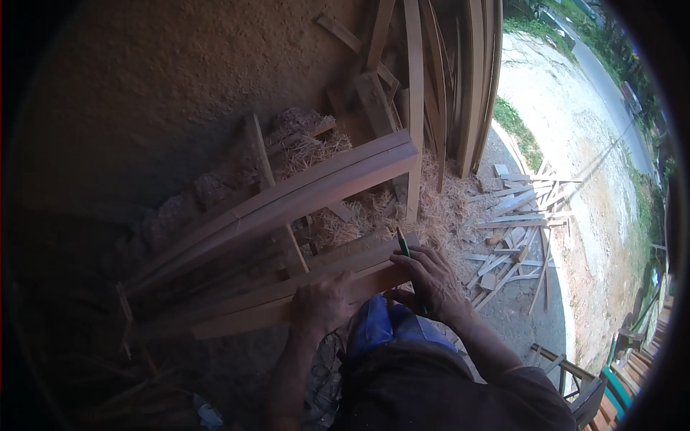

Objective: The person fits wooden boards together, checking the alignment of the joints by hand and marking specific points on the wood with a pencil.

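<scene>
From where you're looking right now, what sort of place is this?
Probably a partly open-air woodworking shop: heaped wood shavings, long upright boards and jumbled wood offcuts suggest it.

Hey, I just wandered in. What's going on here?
A person stands over two long wooden beams laid side by side. Their left hand is on the nearer beam; their right hand, at that beam's end, holds a green pencil. Neither hand touches the farther beam. Wood shavings lie beyond, and loose wooden strips are heaped off to the right.
</scene>
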`<state>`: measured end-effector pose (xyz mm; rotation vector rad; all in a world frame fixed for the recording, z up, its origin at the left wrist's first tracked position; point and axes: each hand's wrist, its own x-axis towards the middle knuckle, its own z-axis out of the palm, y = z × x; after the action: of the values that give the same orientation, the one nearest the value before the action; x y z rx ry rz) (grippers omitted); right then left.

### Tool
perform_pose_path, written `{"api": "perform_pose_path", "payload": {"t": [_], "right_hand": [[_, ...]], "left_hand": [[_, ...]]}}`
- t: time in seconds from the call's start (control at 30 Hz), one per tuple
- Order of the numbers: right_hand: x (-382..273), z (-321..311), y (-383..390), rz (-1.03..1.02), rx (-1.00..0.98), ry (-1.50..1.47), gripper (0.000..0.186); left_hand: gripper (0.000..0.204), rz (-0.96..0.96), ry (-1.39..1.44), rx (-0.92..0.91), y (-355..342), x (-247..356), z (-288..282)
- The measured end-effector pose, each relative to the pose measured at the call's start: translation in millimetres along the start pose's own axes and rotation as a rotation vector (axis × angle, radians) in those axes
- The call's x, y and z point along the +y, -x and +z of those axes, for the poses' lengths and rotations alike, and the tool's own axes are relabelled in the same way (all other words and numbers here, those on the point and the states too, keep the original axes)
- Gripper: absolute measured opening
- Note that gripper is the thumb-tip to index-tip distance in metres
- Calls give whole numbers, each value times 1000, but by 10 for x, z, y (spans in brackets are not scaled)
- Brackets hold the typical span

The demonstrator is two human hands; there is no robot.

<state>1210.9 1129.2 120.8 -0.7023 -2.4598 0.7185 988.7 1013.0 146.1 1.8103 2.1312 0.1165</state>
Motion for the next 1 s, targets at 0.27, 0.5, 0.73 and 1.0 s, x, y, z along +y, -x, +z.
{"api": "perform_pose_path", "payload": {"t": [0.27, 0.5, 0.73, 1.0], "right_hand": [[-28, 104, -76, 35, -68, 17, 65], [18, 41, -159, 84, -270, 88, 50], [-119, -42, -286, -123, -203, 233, 54], [-481, 456, -406, -272, -376, 189, 62]], "left_hand": [[47, -7, 31, -32, 33, -5, -52], [64, 148, -2, 361, 242, -261, 155], [65, -185, -260, 356, 1195, -1375, -8], [47, -179, -80, 377, 1313, -1590, 166]]}}
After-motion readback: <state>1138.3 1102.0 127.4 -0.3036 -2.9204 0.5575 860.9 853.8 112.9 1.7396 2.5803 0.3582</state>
